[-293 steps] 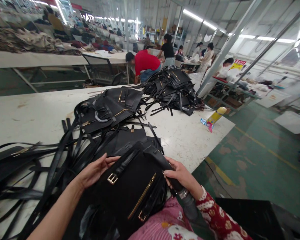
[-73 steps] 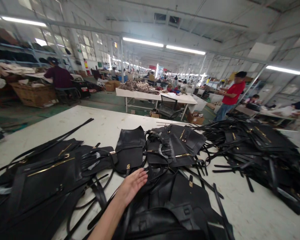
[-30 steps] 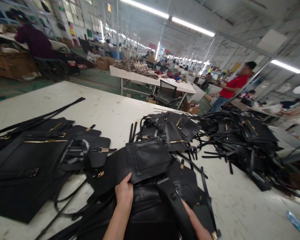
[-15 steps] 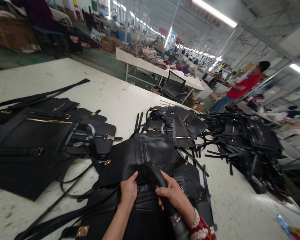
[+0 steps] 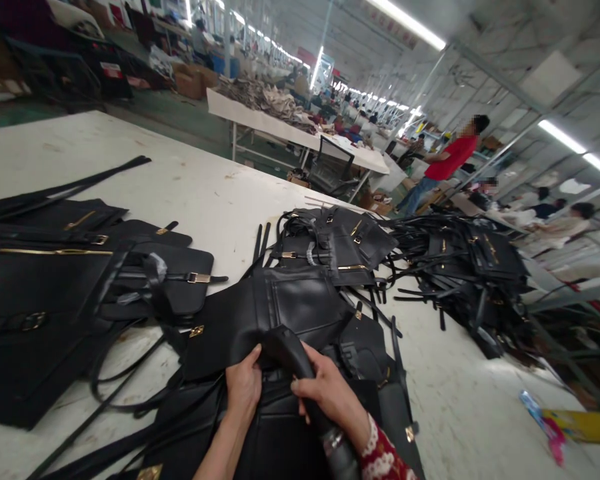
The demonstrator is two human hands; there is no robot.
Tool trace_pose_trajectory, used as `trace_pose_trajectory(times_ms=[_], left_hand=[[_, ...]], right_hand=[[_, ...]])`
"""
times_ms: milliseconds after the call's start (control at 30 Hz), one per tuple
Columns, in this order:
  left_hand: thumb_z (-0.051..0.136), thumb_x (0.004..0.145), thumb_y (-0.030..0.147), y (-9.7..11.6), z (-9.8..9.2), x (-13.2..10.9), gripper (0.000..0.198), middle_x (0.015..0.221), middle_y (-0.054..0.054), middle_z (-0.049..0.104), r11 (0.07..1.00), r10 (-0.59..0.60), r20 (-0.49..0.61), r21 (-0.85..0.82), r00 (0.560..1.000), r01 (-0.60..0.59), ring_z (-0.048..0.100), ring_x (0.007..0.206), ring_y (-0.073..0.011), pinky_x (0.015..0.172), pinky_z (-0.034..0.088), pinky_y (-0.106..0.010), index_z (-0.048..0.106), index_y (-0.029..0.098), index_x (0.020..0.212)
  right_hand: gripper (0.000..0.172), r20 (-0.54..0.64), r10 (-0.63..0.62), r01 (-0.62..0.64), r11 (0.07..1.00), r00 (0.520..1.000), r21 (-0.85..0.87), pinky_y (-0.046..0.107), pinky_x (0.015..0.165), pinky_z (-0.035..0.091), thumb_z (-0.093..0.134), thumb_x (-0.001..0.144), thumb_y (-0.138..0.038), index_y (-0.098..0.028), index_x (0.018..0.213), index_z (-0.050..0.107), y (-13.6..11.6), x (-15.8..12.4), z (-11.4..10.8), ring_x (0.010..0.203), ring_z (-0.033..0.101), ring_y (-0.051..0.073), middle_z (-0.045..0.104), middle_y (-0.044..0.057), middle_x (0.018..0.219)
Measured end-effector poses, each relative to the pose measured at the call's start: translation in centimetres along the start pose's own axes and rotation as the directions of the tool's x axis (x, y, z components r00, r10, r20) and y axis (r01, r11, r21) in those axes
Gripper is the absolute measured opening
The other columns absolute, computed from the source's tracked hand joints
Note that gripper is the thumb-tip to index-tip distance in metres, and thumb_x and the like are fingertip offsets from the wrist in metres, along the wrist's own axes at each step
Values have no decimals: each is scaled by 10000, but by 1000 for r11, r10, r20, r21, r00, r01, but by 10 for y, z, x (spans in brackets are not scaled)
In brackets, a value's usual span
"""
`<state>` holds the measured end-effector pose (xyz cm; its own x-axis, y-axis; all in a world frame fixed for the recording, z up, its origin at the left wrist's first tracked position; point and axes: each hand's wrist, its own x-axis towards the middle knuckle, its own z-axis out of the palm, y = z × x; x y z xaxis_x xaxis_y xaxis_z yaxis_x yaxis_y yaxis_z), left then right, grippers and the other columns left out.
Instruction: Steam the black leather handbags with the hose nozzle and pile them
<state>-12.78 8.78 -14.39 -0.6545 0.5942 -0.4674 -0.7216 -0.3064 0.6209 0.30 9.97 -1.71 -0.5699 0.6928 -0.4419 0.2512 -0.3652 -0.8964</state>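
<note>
My right hand (image 5: 325,390) is wrapped around a black curved handheld tool (image 5: 286,348), a thick tube with a rounded head and a metallic ring lower down. The tool's head rests on or just above a black leather bag panel (image 5: 225,317) that has a raised pocket (image 5: 303,297). My left hand (image 5: 245,383) grips the near edge of that panel, thumb on top and fingers underneath, partly hidden. Beneath both hands lie more black bag pieces (image 5: 290,440) with straps and gold fittings.
Black bag pieces with gold zips (image 5: 55,252) lie at left. Another pile (image 5: 460,260) sits at right, straps trailing over the white table (image 5: 195,180). A yellow item (image 5: 580,425) and a pink one (image 5: 555,441) lie at lower right. A person in red (image 5: 455,159) stands beyond.
The whole view has shifted, so table, bags and the person in red appear further left. Both hands keep their holds, and the tool's head stays near the same part of the panel.
</note>
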Motion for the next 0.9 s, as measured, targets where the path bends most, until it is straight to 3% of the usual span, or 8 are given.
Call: trace_pose_trajectory(times_ms=[300,433,533,700,900], left_hand=[[713,529,82,4,-2,-4,439,946,-8,662,997,-65,81,34,995,63,574,983,-190,986,368,-358,634,199,945],[717,538,86,4,-1,-9,491,1016,-19,646,999,-30,79,33,996,28,565,1002,-186,990,366,-364,618,209,1003],[710,557,93,4,-1,-11,468,1021,-30,647,999,-37,57,24,998,36,572,993,-189,983,377,-378,621,205,1002],[716,548,98,4,-1,-11,409,962,-34,666,1000,-31,46,6,998,31,581,975,-185,967,391,-359,642,178,942],[734,530,206,7,-4,-15,193,653,-33,667,986,-140,26,100,990,137,626,712,-175,757,488,-307,666,99,676]], right_hand=[[632,-14,-36,37,998,999,42,181,316,427,577,634,-158,-232,1244,429,3,3,-5,372,500,115,531,-50,577],[693,-229,-155,167,985,961,33,179,328,423,583,664,-184,-222,1309,333,5,13,-10,380,490,108,539,-46,594],[750,-340,-148,178,982,929,59,196,336,435,595,679,-214,-218,1344,249,5,4,-21,393,503,119,550,-36,617],[744,-232,-66,80,996,970,49,185,336,423,587,668,-182,-237,1340,273,0,-32,-27,401,497,105,567,-23,689],[776,-55,0,-3,998,998,-61,158,368,370,540,610,-73,-282,1326,327,6,-57,1,410,440,71,564,-49,720]])
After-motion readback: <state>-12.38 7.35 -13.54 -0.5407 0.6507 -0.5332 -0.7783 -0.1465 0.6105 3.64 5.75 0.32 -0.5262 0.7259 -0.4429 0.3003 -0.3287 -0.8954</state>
